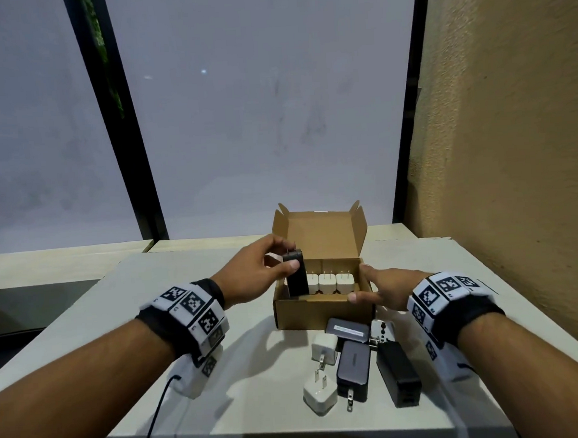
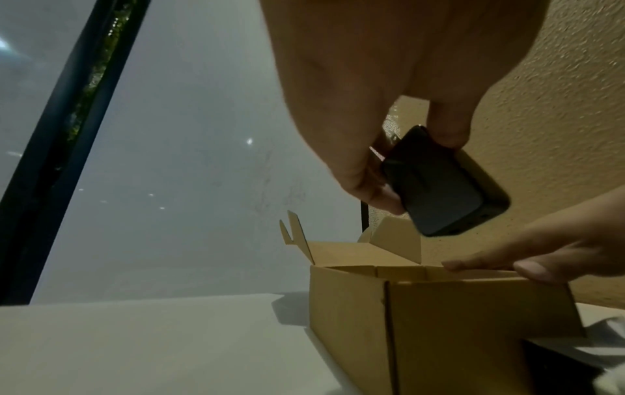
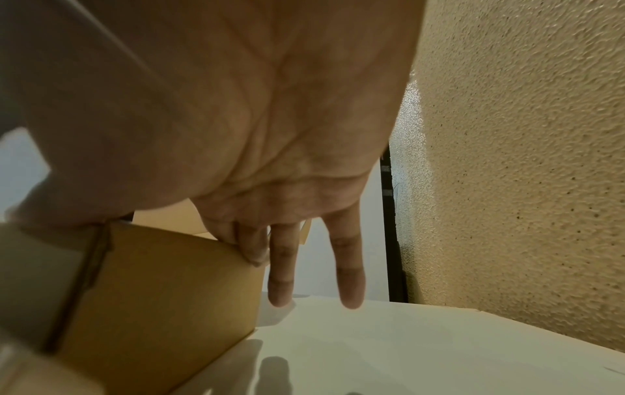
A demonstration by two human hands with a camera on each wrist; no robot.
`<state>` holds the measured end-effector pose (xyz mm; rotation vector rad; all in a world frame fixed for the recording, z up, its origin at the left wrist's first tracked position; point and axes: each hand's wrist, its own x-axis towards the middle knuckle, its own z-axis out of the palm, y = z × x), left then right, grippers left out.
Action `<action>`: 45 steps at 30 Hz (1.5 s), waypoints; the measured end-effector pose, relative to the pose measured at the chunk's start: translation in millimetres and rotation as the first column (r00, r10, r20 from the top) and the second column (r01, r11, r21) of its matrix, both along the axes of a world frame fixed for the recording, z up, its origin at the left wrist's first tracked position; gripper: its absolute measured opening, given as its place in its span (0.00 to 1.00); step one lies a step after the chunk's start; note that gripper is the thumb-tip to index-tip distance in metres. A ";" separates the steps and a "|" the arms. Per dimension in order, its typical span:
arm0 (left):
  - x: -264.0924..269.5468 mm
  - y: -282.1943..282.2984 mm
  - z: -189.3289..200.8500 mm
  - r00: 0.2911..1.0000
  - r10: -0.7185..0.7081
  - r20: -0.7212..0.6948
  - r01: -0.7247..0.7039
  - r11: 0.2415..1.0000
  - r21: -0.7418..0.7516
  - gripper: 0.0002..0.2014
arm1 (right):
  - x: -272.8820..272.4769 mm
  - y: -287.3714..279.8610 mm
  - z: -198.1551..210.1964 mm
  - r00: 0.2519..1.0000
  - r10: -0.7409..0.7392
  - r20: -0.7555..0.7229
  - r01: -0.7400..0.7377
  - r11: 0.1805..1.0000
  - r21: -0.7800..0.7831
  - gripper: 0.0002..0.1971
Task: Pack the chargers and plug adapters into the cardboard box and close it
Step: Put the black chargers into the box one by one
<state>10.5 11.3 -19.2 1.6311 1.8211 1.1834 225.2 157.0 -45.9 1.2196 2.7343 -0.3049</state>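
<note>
The open cardboard box (image 1: pixel 320 313) stands mid-table with its lid (image 1: pixel 319 234) upright at the back. Three white chargers (image 1: pixel 332 282) stand in a row inside, prongs up. My left hand (image 1: pixel 290 259) pinches a black charger (image 1: pixel 296 277) by its top, prongs up, and holds it above the box's left end (image 2: pixel 439 187). My right hand (image 1: pixel 361 282) rests on the box's front right corner, thumb on the front wall, fingers straight along the right rim (image 3: pixel 253 254). In front of the box lie two white chargers (image 1: pixel 319 394), two grey ones (image 1: pixel 353 370) and a black one (image 1: pixel 398 371).
The white table (image 1: pixel 222 375) meets a rough tan wall (image 1: pixel 514 171) on the right and a frosted window (image 1: pixel 258 119) behind. A black cable (image 1: pixel 154 416) runs from my left wrist over the near edge. Bare tabletop lies left of the box.
</note>
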 end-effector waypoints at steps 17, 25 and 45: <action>4.7 62.1 -16.9 0.925 -0.097 -0.368 0.028 0.982 -0.188 0.20 | 5.8 -1.7 -0.1 0.998 0.017 -0.064 -0.020 0.999 -0.042 0.37; 11.1 65.4 -20.3 0.919 -0.148 -0.367 0.064 0.971 -0.231 0.15 | 5.2 -0.7 -1.2 0.999 0.004 -0.035 -0.006 0.999 -0.040 0.40; -3.3 66.6 -41.8 0.768 -0.167 -0.618 -0.156 0.887 -0.434 0.11 | 3.9 -1.8 -1.2 1.000 0.005 -0.025 -0.007 0.999 -0.048 0.40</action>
